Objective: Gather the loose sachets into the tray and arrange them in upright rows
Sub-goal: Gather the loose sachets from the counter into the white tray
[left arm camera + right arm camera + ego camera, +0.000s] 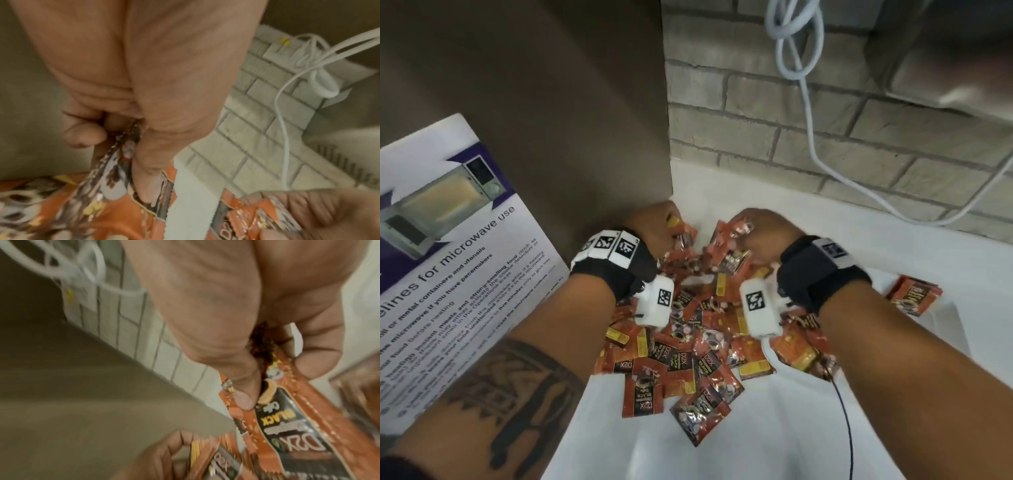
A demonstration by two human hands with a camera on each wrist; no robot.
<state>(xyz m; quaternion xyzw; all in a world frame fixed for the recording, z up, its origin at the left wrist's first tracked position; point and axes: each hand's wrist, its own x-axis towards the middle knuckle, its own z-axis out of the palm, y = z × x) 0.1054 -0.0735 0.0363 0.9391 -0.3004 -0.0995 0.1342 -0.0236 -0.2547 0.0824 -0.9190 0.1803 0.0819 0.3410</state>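
Observation:
Several orange and black coffee sachets lie in a loose heap on a white surface; whether it is a tray I cannot tell. My left hand is at the heap's far left, and in the left wrist view its thumb and fingers pinch a small bunch of sachets edge-on. My right hand is close beside it and grips a sachet between thumb and fingers. A small stack of sachets lies apart at the right.
A brown panel rises right behind my left hand, with a microwave guidelines sign leaning at its left. A brick wall with a hanging white cable closes the back. A thin black cable trails from my right wrist.

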